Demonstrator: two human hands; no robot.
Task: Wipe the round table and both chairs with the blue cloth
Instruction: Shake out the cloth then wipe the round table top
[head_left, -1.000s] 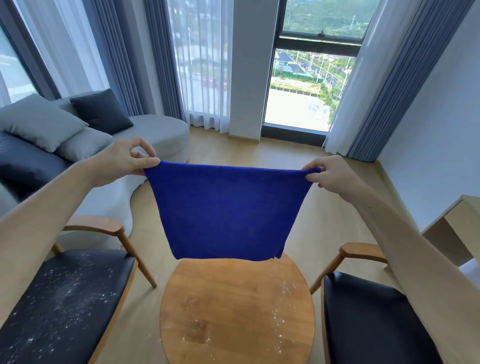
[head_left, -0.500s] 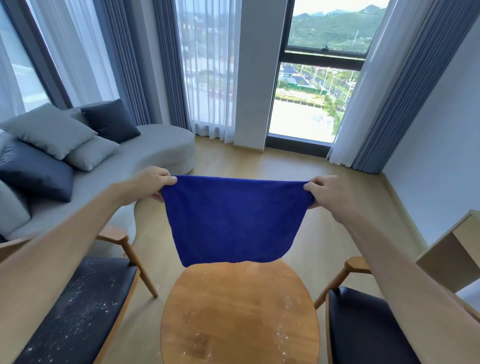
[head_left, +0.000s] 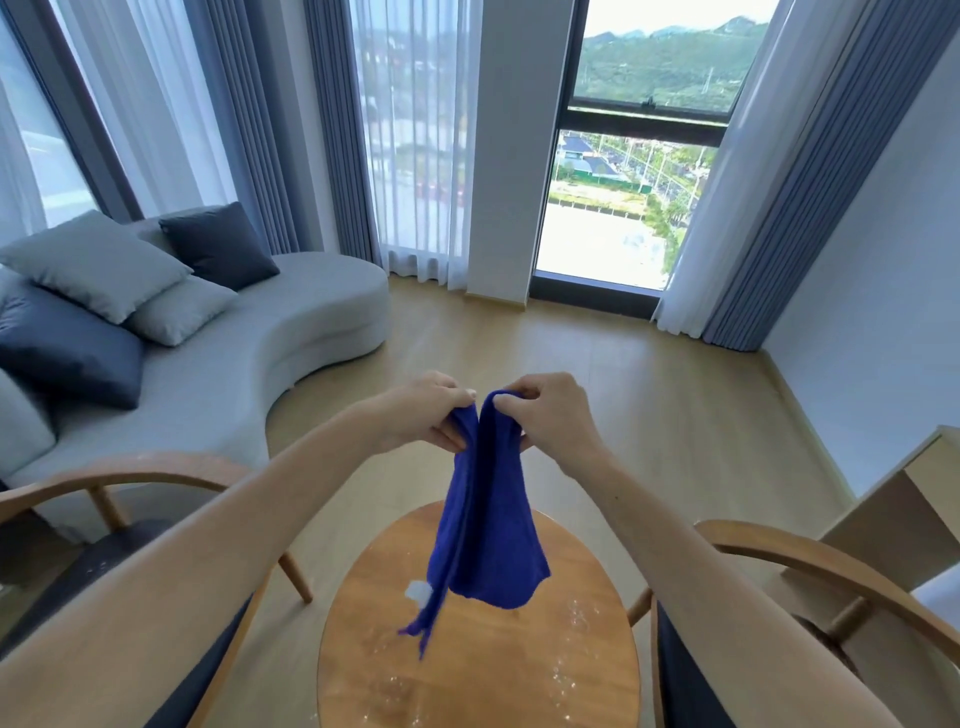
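Left hand (head_left: 428, 410) and right hand (head_left: 550, 413) nearly touching — each pinches the blue cloth (head_left: 488, 525)

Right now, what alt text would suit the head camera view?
Two hands, left hand and right hand, pinch a blue cloth folded together, hanging above a round wooden table speckled with white residue, between two chairs.

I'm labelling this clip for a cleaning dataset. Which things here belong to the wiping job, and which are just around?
Part of the job:
blue cloth, pinched by left hand and right hand
round table, speckled
left chair
right chair

Just around:
grey sofa
cushions
curtains
wooden desk
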